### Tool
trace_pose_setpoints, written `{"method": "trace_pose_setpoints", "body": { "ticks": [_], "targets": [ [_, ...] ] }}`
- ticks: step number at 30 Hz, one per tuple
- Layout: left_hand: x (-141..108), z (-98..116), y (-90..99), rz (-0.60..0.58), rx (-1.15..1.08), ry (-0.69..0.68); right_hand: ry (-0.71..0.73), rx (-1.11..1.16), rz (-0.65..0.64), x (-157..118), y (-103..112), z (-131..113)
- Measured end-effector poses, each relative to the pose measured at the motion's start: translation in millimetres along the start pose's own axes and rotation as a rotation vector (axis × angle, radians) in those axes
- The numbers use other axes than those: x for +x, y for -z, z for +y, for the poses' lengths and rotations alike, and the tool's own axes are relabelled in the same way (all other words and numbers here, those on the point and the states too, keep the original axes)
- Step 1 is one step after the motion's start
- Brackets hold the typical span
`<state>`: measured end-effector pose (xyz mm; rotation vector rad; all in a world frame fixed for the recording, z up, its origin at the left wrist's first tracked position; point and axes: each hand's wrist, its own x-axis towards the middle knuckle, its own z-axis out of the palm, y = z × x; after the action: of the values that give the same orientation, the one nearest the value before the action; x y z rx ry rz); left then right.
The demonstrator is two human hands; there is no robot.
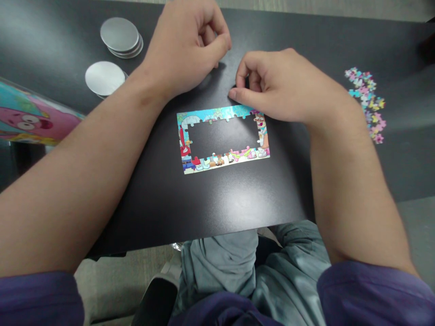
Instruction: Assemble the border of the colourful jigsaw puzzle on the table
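A rectangular jigsaw puzzle border (220, 161) lies joined on the dark table, with bare tabletop showing inside it. Its pieces carry bright cartoon pictures. Above its far edge, my left hand (195, 45) has its fingers curled and the thumb pressed to the index finger. Any small thing in that pinch is hidden. My right hand (278, 83) hovers by the border's far right corner, thumb and index fingertips pinched close together near the tabletop. Whether a piece sits between them I cannot make out. Loose puzzle pieces (369, 104) lie in a heap beyond my right wrist.
Two stacks of silver discs, one farther back (119, 35) and one nearer (105, 79), stand at the left. A box with a pink cartoon figure (34, 120) is at the left edge, partly behind my forearm. The table's front edge (217, 236) runs above my knees.
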<state>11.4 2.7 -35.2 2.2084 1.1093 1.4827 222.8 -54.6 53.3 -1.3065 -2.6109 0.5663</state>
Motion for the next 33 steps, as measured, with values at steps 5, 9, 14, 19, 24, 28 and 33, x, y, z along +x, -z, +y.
{"method": "trace_pose_setpoints", "body": {
  "ticks": [5,9,14,19,24,28,33],
  "targets": [
    [2,9,5.1,-0.006,-0.036,0.034,0.019,-0.008,0.003,-1,-1,1],
    [1,16,5.7,0.019,-0.070,0.051,0.040,-0.013,0.009,-2,-1,1],
    [3,9,4.6,-0.003,-0.138,-0.001,0.014,-0.028,0.005,-2,-2,2],
    [8,-1,4.6,-0.047,-0.142,-0.018,0.041,-0.035,-0.005,-2,-1,3],
    [10,-5,4.7,-0.050,-0.142,-0.041,0.028,-0.033,-0.001,-2,-1,1],
    [10,-6,5.2,-0.057,-0.156,-0.052,0.034,-0.026,0.008,-3,-2,1],
    [8,0,5.2,-0.065,-0.143,0.001,0.055,-0.036,0.003,-3,-1,1]
  ]
}}
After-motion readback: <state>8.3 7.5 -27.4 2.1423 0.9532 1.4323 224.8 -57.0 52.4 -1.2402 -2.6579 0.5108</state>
